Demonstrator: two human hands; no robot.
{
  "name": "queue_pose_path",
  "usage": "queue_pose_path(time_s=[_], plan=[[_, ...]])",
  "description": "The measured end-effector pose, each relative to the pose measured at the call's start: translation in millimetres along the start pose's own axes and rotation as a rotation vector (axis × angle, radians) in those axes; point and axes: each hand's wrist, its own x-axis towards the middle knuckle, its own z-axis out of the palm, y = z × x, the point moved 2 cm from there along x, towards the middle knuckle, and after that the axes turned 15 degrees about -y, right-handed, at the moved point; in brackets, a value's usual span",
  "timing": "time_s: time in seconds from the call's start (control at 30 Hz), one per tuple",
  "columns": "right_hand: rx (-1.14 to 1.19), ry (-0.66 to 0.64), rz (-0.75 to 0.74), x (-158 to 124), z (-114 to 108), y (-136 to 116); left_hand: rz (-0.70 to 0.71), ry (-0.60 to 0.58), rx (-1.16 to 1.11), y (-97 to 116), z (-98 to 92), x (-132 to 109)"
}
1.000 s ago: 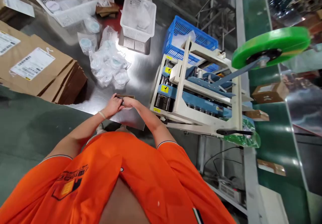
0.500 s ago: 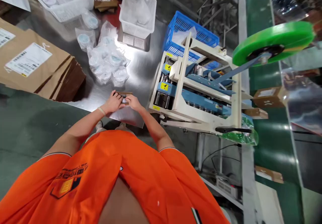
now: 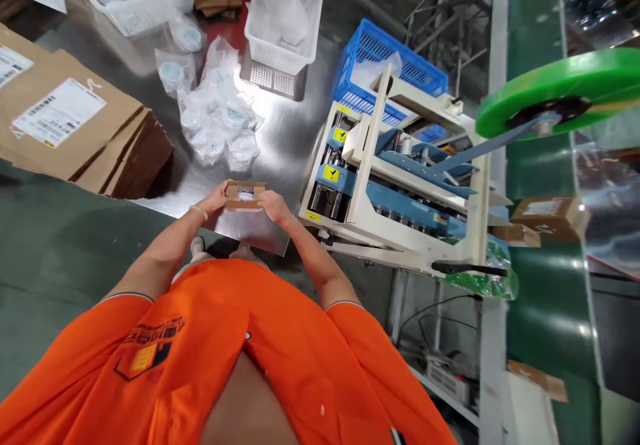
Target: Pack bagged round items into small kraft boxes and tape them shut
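A small open cardboard box [image 3: 235, 203] is between my hands near the front edge of the metal table. My left hand [image 3: 216, 198] grips its left end, and my right hand [image 3: 273, 205] holds its right end. Something pale, too small to make out, lies inside the box. Just beyond it, clear plastic bags [image 3: 220, 125] with round pale-blue-labelled items are heaped on the steel tabletop [image 3: 283, 141].
Flattened cardboard boxes [image 3: 65, 111] are stacked at left. White baskets [image 3: 284, 21] stand at the back, with a blue crate [image 3: 363, 45] behind the sealing machine [image 3: 370, 185]. A green tape roll [image 3: 560, 85] juts out above it. A green conveyor [image 3: 530, 311] runs at far right.
My hands have moved apart to the two ends of the box. Its open top and the contents now show between them. The camera view has shifted slightly.
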Motion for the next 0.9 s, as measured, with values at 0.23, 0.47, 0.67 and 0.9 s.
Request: queue_pose_path(time_s=[0.23,0.47,0.67,0.9], plan=[[-0.076,-0.094,0.010,6,1,4,0.006,-0.047,0.359,25,-15.3,-15],[-0.086,-0.059,0.037,-15,28,10,-0.158,-0.019,1.290,31,49.7,-25],[0.088,0.299,0.551,-33,48,52,-0.124,0.044,1.332,50,58.6,59],[0.163,0.268,0.526,-43,88,81,0.135,0.039,1.137,101,84.5,271]])
